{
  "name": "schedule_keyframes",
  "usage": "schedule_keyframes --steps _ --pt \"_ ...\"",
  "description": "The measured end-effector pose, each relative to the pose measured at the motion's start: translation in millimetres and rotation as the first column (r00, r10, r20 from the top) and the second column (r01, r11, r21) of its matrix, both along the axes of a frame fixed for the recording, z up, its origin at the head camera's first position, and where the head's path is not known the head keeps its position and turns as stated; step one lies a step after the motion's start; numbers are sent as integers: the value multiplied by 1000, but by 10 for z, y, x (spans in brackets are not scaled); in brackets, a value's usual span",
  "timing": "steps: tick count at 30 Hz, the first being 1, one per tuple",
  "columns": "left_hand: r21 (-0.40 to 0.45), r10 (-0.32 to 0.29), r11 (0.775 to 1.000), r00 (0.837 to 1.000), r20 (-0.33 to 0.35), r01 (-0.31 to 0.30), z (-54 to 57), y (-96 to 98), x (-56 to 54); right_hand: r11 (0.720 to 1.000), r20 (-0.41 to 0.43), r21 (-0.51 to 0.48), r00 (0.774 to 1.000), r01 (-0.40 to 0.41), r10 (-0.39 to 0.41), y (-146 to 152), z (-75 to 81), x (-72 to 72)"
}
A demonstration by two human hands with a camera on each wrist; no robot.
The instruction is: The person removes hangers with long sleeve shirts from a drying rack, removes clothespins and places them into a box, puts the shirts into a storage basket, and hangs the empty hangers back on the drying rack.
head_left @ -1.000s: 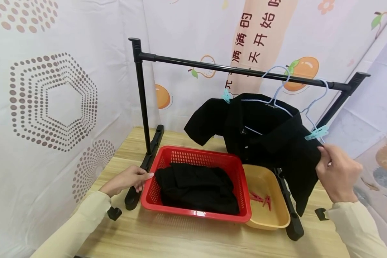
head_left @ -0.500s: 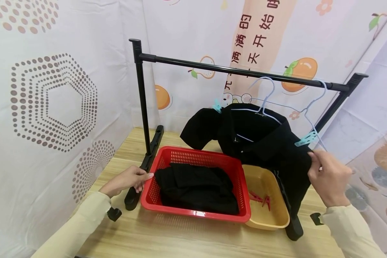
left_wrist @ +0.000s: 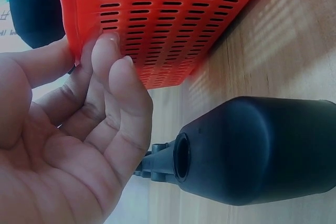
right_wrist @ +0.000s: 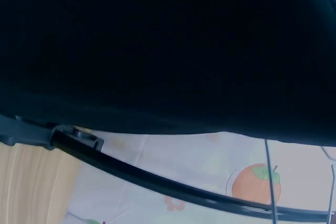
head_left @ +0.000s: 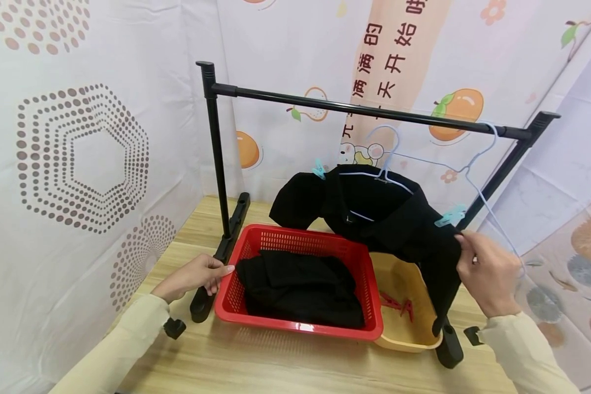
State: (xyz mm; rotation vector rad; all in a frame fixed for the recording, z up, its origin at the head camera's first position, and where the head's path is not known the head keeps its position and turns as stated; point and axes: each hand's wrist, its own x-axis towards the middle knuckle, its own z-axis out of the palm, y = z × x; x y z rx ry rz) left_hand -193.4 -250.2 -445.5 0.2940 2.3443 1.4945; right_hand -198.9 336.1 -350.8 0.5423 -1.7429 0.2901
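My left hand (head_left: 197, 276) pinches the left rim of a red perforated basket (head_left: 300, 327); the left wrist view has thumb and fingers on either side of its edge (left_wrist: 73, 30). Dark folded cloth (head_left: 300, 290) lies in the basket. Between thumb and fingers, my right hand (head_left: 490, 268) grips the shoulder-side sleeve of a black collared shirt (head_left: 399, 224). That shirt is on a light blue hanger (head_left: 388, 158), whose hook shows below the rail. Teal clothespins sit at its left shoulder (head_left: 318, 168) and right shoulder (head_left: 450, 215). Black fabric (right_wrist: 168, 51) fills most of the right wrist view, hiding the hand.
A black garment rack (head_left: 325, 103) spans the wooden table (head_left: 276, 366), its feet either side of the basket. Another blue hanger (head_left: 487, 202) hangs at the rail's right end. Partly under the shirt, a yellow tray (head_left: 404, 342) holds red clothespins (head_left: 406, 309).
My right hand has moved left and slightly down with the shirt. The shirt's hanger hook has gone from level with the rail to below it. My left hand stays on the basket rim.
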Motion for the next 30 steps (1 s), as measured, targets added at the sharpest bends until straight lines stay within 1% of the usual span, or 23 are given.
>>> schedule_keyframes --steps 5,10,18,25,30 --pt "-1 6 1000 1000 2 -6 2 -10 1 998 10 0 998 -64 64 -111 14 -29" --pt "-3 8 1000 1000 5 -8 7 -5 7 995 24 8 995 -101 101 -210 13 -78" --pt "-1 6 1000 1000 3 -6 2 5 9 985 -5 -24 985 -171 171 -458 59 -158" --pt "7 6 1000 1000 -3 -6 -11 -4 9 980 0 -34 981 -194 194 -608 73 -229" --pt "10 4 1000 1000 -12 -4 -10 -6 21 976 22 -37 976 -216 217 -696 92 -259"
